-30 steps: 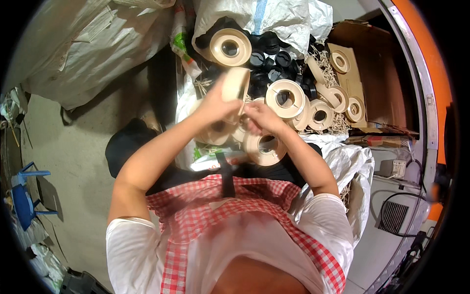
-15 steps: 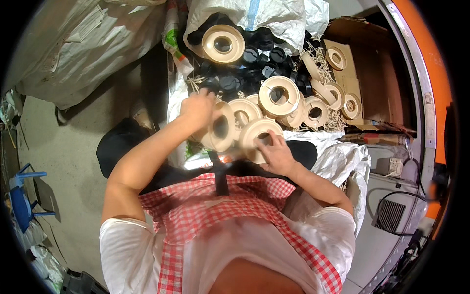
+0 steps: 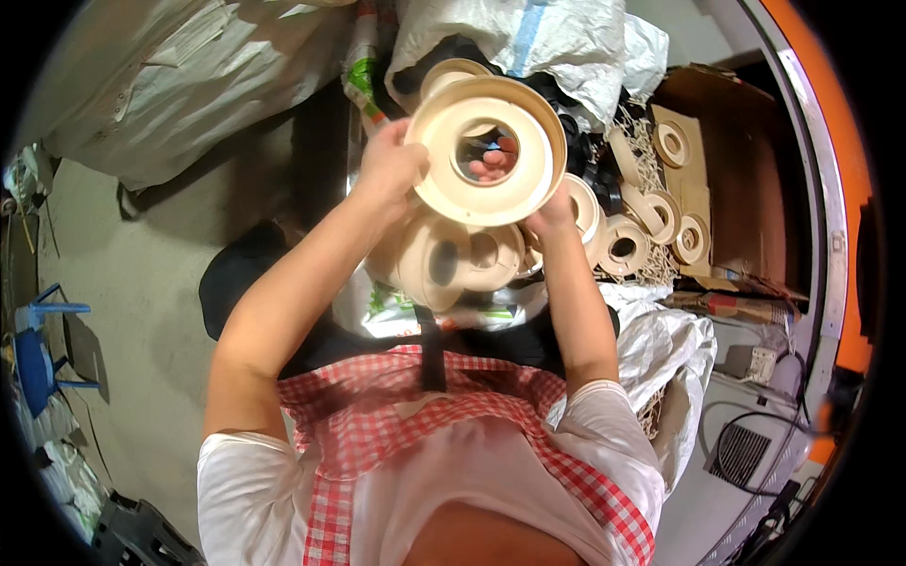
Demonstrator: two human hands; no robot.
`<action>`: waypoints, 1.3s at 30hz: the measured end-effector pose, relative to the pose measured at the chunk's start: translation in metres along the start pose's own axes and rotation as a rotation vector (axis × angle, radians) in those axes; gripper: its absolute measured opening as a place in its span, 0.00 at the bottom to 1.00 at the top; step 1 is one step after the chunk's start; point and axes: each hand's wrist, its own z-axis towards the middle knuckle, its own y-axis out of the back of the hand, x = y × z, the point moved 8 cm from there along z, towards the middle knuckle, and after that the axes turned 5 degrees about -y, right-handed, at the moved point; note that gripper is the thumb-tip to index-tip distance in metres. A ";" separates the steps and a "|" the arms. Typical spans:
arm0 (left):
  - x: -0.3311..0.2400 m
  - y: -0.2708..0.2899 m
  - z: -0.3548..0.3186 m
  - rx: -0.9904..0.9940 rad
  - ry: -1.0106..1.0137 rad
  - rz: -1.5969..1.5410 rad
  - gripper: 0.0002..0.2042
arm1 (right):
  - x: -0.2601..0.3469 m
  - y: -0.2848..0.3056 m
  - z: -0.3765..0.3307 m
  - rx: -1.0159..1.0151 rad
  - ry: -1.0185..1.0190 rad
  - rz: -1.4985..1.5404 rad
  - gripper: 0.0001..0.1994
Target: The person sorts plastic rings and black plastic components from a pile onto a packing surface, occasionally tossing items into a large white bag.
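Observation:
A large cream plastic ring [image 3: 434,193], flanged and with a round hole in its middle, is held up above the pile. My left hand [image 3: 392,170] grips its left edge, thumb on the front face. Behind the ring is my right hand [image 3: 491,165]. Its bent fingertips show through the hole, while the ring hides the thumb and whatever the fingers may hold. Below lie more cream rings [image 3: 429,259], some of them leaning on one another. Another ring [image 3: 453,71] shows partly past the raised one's upper edge.
At right, several smaller cream rings [image 3: 623,245] rest among thin pale sticks and black round parts [image 3: 604,193]. Beyond them stands an open cardboard box [image 3: 736,170]. White woven sacks [image 3: 566,42] lie at the back. A blue stool [image 3: 38,363] stands on the floor at far left.
A ring from the near side of the pile appears to have been lifted. My left hand has taken its edge; my right hand has moved up behind it. The view has shifted slightly.

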 end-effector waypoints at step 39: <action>0.022 -0.065 -0.034 0.575 -0.208 0.471 0.26 | 0.000 -0.033 -0.048 -0.311 0.032 -0.468 0.15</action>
